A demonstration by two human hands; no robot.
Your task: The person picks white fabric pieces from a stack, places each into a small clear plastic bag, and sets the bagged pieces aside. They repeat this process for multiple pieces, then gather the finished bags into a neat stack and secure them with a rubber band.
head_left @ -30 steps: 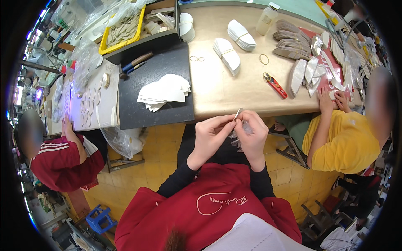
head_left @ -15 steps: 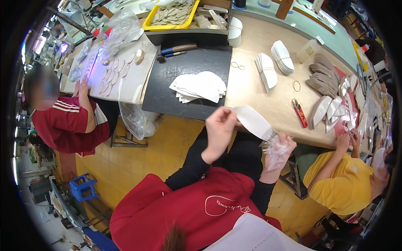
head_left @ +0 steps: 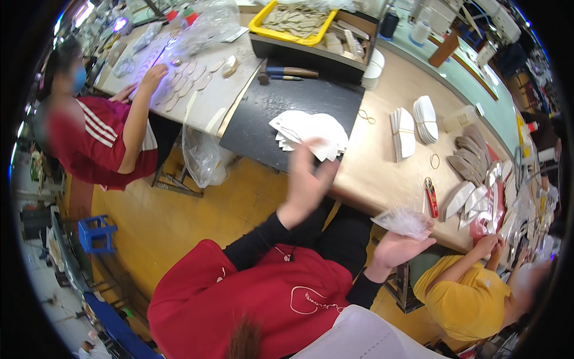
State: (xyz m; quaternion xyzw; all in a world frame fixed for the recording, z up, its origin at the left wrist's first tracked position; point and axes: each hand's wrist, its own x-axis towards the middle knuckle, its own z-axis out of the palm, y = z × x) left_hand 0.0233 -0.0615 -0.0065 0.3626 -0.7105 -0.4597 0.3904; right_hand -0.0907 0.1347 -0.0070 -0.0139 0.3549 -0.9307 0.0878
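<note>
1. Over the near edge of the black mat [head_left: 281, 110], the left hand [head_left: 306, 185] is raised and blurred, fingers loosely spread, fingertips touching the front of the stack of white cut pieces [head_left: 311, 131] that lies on the mat's right half.
2. Right of the mat and lower, off the table's front edge, the right hand [head_left: 402, 246] is palm-up with fingers curled together around a crumpled clear plastic bag [head_left: 405, 220]; the bag stands up from the palm, just under the tan tabletop [head_left: 376, 167].
3. Right of the mat, the tan tabletop carries two banded bundles of white pieces [head_left: 414, 122], a loose rubber band [head_left: 434, 161] and a red-handled cutter [head_left: 430, 197] near the front edge; bare wood lies between the stack and the bundles.
4. Behind the mat, a hammer [head_left: 290, 72] lies along its far edge, against a box topped by a yellow tray [head_left: 263, 25].
5. Left of the mat, another person in red [head_left: 98, 140] reaches onto a pale work surface; a clear bag [head_left: 203, 158] hangs at that table's edge.
6. Below the mat's near edge, yellow floor [head_left: 179, 221] is open between the two seated people.
7. Far right of the mat, a person in yellow [head_left: 460, 299] works at the table's end.
</note>
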